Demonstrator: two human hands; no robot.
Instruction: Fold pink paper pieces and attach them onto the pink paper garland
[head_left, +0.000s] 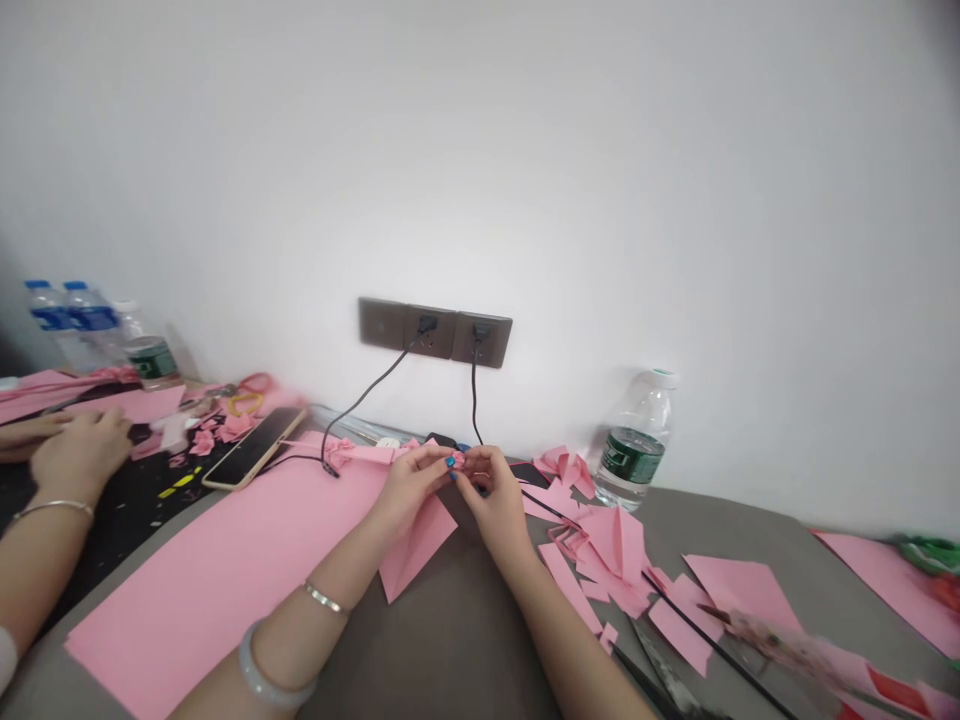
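Both hands meet over the table, pinching a small folded piece of pink paper (459,458) between the fingertips. My left hand (411,484) comes in from the lower left, its fingers closed on one side of the piece. From the right, my right hand (495,500) grips the other side, thumb and fingers together. Most of the piece is hidden by the fingers. Just below the hands lies a pink paper sheet with a pointed corner (416,550). A large pink sheet (232,560) spreads out under and left of my left arm.
Pink paper scraps (611,545) and a water bottle (636,440) stand to the right. A phone (255,448) lies at the left. Cables run from the wall socket (435,332). A co-worker's hand (81,450) is at far left, near several bottles.
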